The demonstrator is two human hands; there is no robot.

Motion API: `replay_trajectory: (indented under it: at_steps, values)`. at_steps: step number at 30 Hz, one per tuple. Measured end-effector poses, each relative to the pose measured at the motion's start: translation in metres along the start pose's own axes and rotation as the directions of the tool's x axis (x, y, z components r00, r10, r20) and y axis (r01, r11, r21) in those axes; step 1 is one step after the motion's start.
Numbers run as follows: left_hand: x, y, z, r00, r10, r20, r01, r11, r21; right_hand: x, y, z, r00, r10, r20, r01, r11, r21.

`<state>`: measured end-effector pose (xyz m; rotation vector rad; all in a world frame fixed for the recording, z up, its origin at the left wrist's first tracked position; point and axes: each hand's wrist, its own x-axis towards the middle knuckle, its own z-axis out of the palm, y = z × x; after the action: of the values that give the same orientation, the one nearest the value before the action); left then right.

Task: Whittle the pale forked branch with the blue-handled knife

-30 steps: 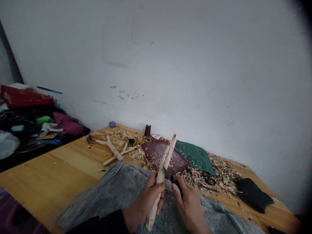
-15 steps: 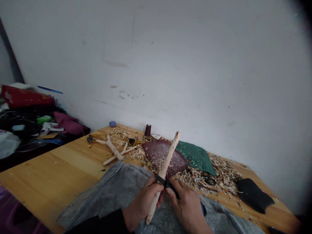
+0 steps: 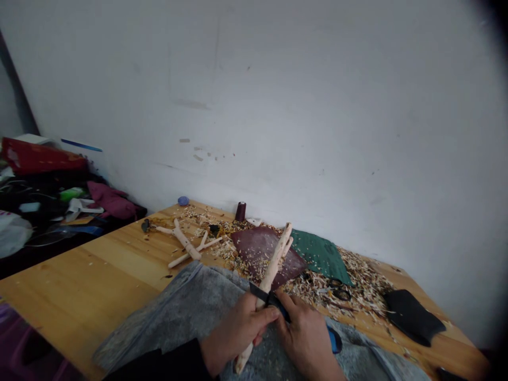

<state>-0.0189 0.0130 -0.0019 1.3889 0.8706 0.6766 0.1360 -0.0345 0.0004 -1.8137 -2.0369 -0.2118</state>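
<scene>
Knife (image 3: 259, 290) lies across the stick (image 3: 278, 254); my left fingers (image 3: 257, 319) close around the stick, right fingers (image 3: 291, 313) around the knife. Shallow cuts away from me seem safest.

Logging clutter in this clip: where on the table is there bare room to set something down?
Bare table planks lie left of the grey felt mat, nearer than the peeled sticks. The far side is crowded: wood shavings, burgundy leather, green leather, scissors. On the mat, the left hand grips a stick, the right hand a knife.
</scene>
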Motion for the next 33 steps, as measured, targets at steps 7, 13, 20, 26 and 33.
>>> replay_trajectory:
  at_steps: [7,13,20,26,33]
  values:
    - [-0.002,0.003,0.000,0.999,-0.027,-0.044,0.029,0.998,0.054,-0.001,-0.004,0.003,1.000,0.021,-0.016,-0.023,0.987,-0.162]
    - [0.002,-0.002,0.005,0.996,-0.031,-0.089,0.039,0.995,0.093,0.002,-0.001,0.002,0.998,0.031,-0.060,-0.041,0.985,-0.165]
    - [0.004,-0.007,0.000,0.987,0.159,-0.034,-0.155,0.983,0.094,0.002,0.002,-0.003,0.999,-0.024,0.039,0.021,0.997,0.074]
    - [0.001,-0.003,-0.001,0.986,0.162,-0.040,-0.157,0.982,0.107,0.001,-0.002,0.001,0.999,-0.033,-0.004,0.033,0.997,0.076]
    - [0.001,0.001,0.000,0.980,0.198,-0.025,-0.196,0.979,0.059,0.001,0.000,0.001,0.999,-0.013,-0.036,0.018,0.990,0.138]
